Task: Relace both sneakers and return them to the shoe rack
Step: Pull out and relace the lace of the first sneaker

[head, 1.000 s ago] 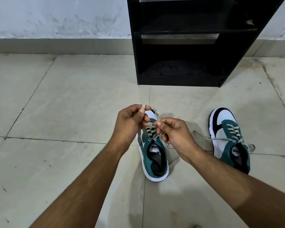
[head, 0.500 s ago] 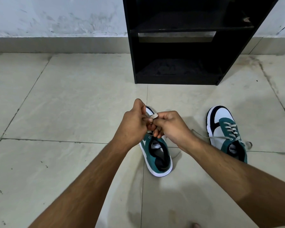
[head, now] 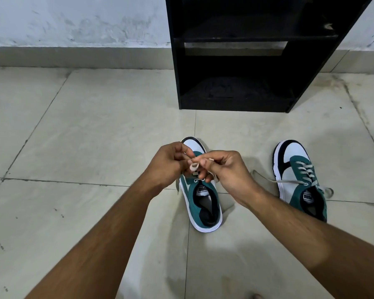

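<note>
Currently, lace (head: 194,166): pale loop pinched between both hands, directly over the near sneaker's eyelets
Near sneaker (head: 200,201): teal and white, on the floor under the hands, toe pointing away, heel toward the person
Left hand (head: 167,164): fingers curled closed on the lace, touching the right hand
Right hand (head: 227,169): thumb and forefinger clamped on the same lace
Second sneaker (head: 300,180): right of the right hand, well apart, laced, loose lace ends (head: 266,179) trailing on the tiles
Shoe rack (head: 242,61): black, beyond the hands, against the wall
Floor (head: 73,137): pale tiles
</note>
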